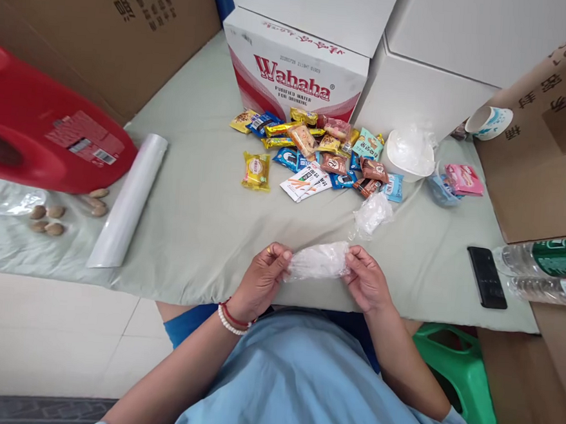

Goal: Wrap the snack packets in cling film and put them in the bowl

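A crinkled, clear plastic bag (319, 261) is stretched level between my two hands, close to the table's front edge. My left hand (265, 272) pinches its left end between thumb and fingers. At the opposite end, my right hand (364, 277) has the corner pinched in the same way. Just beyond lies another crumpled clear plastic bag (372, 214). Farther back is a heap of wrapped snacks (333, 164), with one yellow-wrapped snack (256, 171) apart from it on the left. A white bowl (402, 165) beside the heap has clear plastic bunched in it.
On the left are a red jug (41, 124), a white plastic roll (128, 201) and several brown nuts (55, 228). A Wahaha carton (297, 77) stands behind the snacks. To the right are a blue container (442, 191), a phone (486, 278), bottles (561, 258) and a paper cup (493, 123).
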The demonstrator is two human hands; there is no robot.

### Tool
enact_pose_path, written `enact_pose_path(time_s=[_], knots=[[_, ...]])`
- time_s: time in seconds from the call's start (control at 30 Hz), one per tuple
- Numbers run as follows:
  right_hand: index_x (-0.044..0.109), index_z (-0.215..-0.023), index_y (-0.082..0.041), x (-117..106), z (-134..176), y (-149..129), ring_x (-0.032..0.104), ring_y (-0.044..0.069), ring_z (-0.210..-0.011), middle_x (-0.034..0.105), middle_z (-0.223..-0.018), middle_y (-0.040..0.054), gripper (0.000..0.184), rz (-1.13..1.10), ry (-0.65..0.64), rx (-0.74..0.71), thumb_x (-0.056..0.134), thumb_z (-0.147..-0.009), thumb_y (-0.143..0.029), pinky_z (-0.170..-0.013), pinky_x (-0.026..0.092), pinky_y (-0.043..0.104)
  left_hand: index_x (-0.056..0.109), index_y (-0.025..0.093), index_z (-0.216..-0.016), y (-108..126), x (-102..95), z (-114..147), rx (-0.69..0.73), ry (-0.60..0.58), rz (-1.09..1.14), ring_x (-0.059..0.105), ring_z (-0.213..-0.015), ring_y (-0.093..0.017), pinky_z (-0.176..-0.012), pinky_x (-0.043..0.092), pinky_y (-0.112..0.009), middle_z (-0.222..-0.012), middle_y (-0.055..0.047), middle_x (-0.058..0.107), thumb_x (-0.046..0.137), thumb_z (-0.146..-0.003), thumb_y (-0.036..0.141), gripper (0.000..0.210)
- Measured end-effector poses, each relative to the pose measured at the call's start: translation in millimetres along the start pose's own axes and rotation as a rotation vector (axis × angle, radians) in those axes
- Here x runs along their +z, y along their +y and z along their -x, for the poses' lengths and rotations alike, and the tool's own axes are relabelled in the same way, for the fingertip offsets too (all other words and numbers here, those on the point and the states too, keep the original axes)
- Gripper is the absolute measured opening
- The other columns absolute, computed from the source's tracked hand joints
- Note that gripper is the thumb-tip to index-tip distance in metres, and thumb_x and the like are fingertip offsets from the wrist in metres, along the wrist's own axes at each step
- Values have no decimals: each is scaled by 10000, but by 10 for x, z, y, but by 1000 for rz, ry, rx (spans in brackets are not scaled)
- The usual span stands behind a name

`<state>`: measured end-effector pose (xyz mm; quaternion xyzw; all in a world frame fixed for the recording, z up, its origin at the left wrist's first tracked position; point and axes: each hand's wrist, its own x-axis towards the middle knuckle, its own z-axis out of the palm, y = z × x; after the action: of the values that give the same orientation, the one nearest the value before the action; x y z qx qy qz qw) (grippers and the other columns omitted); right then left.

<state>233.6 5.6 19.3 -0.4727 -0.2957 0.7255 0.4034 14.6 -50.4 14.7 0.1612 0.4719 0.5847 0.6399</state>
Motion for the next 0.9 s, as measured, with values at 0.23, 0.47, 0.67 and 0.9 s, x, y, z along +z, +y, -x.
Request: enact_pose_path(time_s=[0.23,0.47,0.67,0.9], knots=[[651,-800,-213,-125,-7,-49,357,48,-499,523,-659,-56,367,-160,23,26,957,-692,-385,-409,357,147,569,253,-973,-38,-219,-6,66,-62,-99,633,-1201,-235,-1000,567,-435,-1335,-59,622,901,-743,465,457],[634,-779,-203,-1,-58,-101,240,33,-458,472,-604,-69,351,-144,-124,139,940,-713,-362,-341,225,118,736,247,-1061,-10,-131,15,610,-169,-899,601,-1313,-313,-1137,443,-484,-1283,-108,712,771,-864,430,271],[674,-826,-202,-128,-75,-129,297,50,-490,483,-649,-63,401,104,-10,68,939,-697,-473,-378,237,153,661,205,-787,-44,-107,-141,237,148,-468,422,-563,-117,-555,346,-249,-615,45,522,701,-893,617,428],[676,-1262,-310,-58,196,41,625,225,-890,687,-1061,62,399,784,-25,-535,722,-937,-538,-784,571,369,577,215,-711,-137,-83,-163,213,272,-374,370,-605,-120,-569,324,-254,-636,45,475,683,-908,609,453]])
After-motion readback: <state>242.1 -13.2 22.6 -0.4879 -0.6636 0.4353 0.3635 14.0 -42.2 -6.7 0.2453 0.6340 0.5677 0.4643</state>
